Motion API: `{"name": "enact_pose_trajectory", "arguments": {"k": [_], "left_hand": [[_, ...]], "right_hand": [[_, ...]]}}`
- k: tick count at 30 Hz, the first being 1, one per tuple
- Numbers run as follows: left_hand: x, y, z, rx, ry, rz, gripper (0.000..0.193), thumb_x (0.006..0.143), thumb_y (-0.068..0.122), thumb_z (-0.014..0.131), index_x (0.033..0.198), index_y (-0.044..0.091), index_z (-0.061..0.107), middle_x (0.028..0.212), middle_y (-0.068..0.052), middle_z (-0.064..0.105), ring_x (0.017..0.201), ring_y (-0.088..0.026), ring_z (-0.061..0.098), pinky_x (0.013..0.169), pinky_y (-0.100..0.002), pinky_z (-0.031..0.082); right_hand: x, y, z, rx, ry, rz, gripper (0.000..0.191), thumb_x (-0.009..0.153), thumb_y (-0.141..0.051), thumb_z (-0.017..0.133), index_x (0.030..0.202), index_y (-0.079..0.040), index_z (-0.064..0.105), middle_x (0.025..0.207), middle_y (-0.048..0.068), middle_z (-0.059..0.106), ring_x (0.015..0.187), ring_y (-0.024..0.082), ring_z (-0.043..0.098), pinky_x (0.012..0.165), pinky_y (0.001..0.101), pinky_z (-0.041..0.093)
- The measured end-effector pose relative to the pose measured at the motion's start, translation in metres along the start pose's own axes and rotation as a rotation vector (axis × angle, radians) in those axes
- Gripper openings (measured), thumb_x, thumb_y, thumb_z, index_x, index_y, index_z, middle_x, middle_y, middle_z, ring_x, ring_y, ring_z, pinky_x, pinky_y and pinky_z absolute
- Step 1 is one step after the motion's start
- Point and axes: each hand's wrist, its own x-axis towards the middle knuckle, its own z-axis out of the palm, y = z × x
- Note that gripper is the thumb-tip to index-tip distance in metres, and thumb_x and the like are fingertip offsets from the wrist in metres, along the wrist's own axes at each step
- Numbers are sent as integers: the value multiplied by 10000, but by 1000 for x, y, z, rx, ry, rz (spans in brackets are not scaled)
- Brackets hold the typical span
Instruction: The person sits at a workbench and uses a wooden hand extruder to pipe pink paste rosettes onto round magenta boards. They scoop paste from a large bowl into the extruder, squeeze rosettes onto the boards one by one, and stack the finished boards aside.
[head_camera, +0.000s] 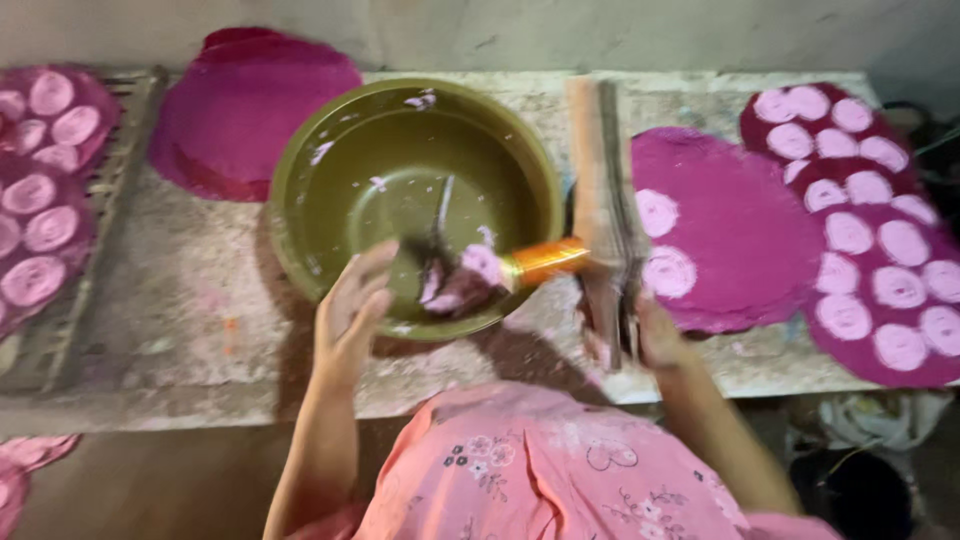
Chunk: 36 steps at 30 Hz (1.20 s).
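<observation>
An olive-green bowl (330, 190) stands on the stained bench, with pale pink flecks on its inner wall. My left hand (350, 310) rests on the bowl's near rim, fingers together and curled over the edge. A brush (535, 262) with an orange collar has its pink-loaded bristles down inside the bowl. My right hand (655, 335) grips the lower end of a long wooden piece (598, 170) that the brush seems joined to; blur hides the joint.
Magenta discs (740, 220) dotted with pale pink circles lie to the right, overlapping toward the bench edge. A stack of plain magenta discs (240, 110) sits at the back left. A slatted rack (125, 130) on the left holds more dotted discs.
</observation>
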Motion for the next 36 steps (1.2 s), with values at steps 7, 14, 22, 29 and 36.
{"name": "enact_pose_trajectory", "arguments": {"k": [7, 14, 22, 29, 36], "left_hand": [[78, -75, 9, -482, -408, -768, 455, 890, 149, 697, 1315, 5, 620, 1340, -209, 649, 1241, -356, 614, 1088, -485, 497], [77, -115, -1, -717, -804, -994, 361, 1000, 159, 606, 1323, -3, 612, 1330, -208, 616, 1194, -333, 589, 1059, -473, 455], [68, -75, 4, -171, -1108, -664, 350, 981, 182, 664, 1274, -9, 675, 1193, -232, 656, 1028, -345, 621, 929, -485, 476], [118, -75, -90, 296, -594, -597, 345, 963, 202, 714, 1231, -14, 729, 1073, -254, 692, 882, -355, 650, 816, -496, 494], [105, -95, -47, -348, -886, -951, 450, 822, 121, 620, 1260, 19, 641, 1181, -130, 729, 1103, -275, 699, 984, -407, 562]], "right_hand": [[73, -59, 39, -1113, -2, 260, 580, 907, -578, 610, 1011, -21, 731, 683, 94, 665, 583, 254, 608, 515, 389, 458], [109, -143, 88, -1694, -433, -655, 588, 821, -654, 638, 858, -68, 595, 717, 118, 574, 666, 354, 599, 570, 463, 445], [46, -96, 91, -1130, -366, 264, 490, 966, -530, 576, 930, -42, 597, 649, 144, 499, 574, 299, 564, 587, 422, 436], [6, -104, 67, -1391, -95, -291, 353, 868, -425, 678, 908, -80, 616, 739, 91, 578, 665, 240, 619, 615, 393, 471], [58, -136, 30, -2221, -16, -897, 291, 873, -239, 748, 1137, -132, 692, 1012, 49, 660, 909, 219, 662, 828, 383, 525]]}}
